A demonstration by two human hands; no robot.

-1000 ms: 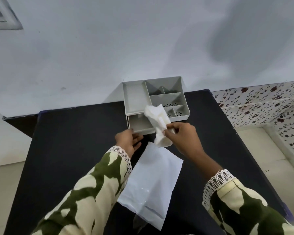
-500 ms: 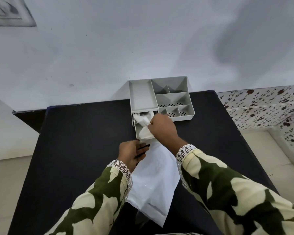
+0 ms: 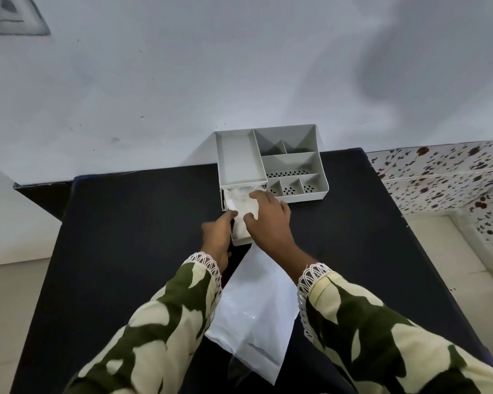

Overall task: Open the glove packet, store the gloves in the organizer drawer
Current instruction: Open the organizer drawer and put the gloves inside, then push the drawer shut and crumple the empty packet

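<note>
White gloves (image 3: 241,204): soft, light | right hand (image 3: 268,220) spread, pressing them into drawer (image 3: 241,240) | left hand (image 3: 218,231) steadies drawer, grip unclear

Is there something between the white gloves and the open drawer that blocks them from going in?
Nothing visible blocks them. The crumpled white gloves already lie inside the pulled-out grey plastic organizer drawer, with the right hand pressing on them and the left hand at the drawer's left side.

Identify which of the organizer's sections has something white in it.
The pulled-out drawer at the organizer's front left holds the white gloves, under the right hand. The open top compartments show only bare grey plastic.
</note>
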